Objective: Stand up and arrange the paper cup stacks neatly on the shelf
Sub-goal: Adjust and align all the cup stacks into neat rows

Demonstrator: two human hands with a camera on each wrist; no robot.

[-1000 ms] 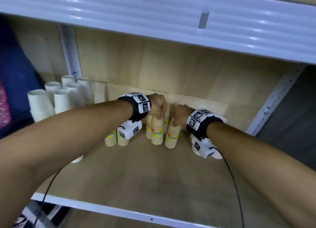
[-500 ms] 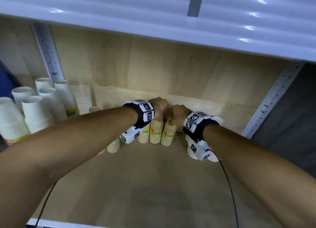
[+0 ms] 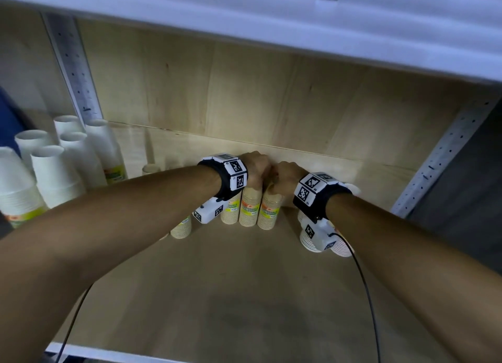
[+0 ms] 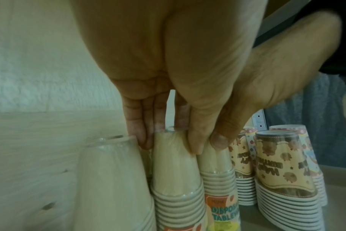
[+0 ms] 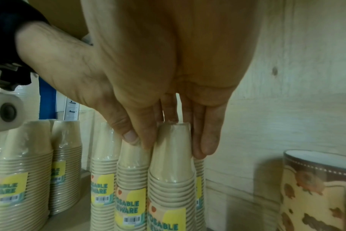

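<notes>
Several tan paper cup stacks in clear wrap stand upside down at the back of the wooden shelf (image 3: 217,294). My left hand (image 3: 256,172) pinches the top of one tan stack (image 4: 174,164) between fingers and thumb. My right hand (image 3: 282,176) pinches the top of the neighbouring tan stack (image 5: 172,164) in the same way. The two hands touch, side by side. Both held stacks (image 3: 269,210) stand upright on the shelf, close to the back panel. More tan stacks (image 5: 24,179) stand to their left.
Tall white cup stacks (image 3: 54,172) crowd the shelf's left end. Patterned cup stacks (image 4: 282,171) stand right of my hands, under my right wrist. The upper shelf (image 3: 244,17) hangs low overhead. A perforated metal upright (image 3: 440,161) bounds the right side. Bare board lies in front.
Both hands keep their hold on the stack tops. The held stacks have gone from leaning to upright and sit a little nearer the back panel. The head view has shifted.
</notes>
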